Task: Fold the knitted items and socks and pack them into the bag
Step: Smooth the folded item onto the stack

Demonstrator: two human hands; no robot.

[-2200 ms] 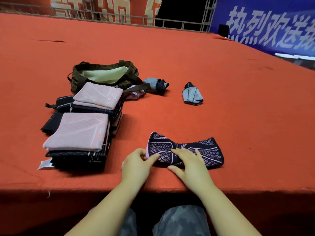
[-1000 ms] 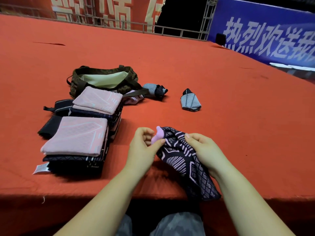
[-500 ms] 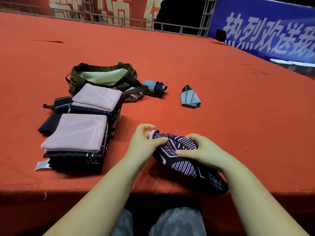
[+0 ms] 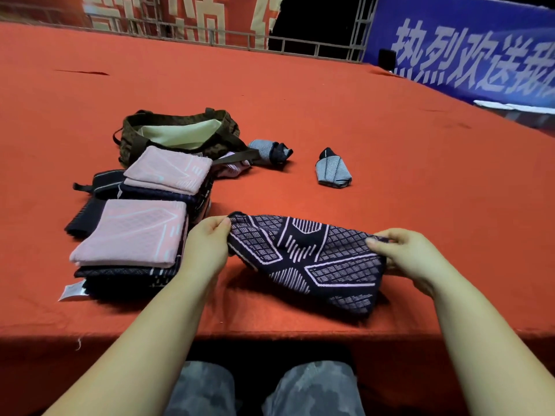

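Both hands hold the dark knitted piece stretched over the red table, near its front edge.
L to R: folded stacks (image 4: 132, 235), bag (image 4: 180, 130) behind; left hand (image 4: 207, 247) pinches one corner of knitted piece (image 4: 306, 259), right hand (image 4: 411, 256) pinches other; its lower edge maybe touches red table (image 4: 390, 151).

The dark patterned knitted piece (image 4: 309, 259), bunched between the hands half a second ago, has been pulled out wide just above the surface (image 4: 390, 145); the left hand (image 4: 207, 247) has been drawn leftward pinching one end, the right hand (image 4: 408, 256) rightward pinching the other
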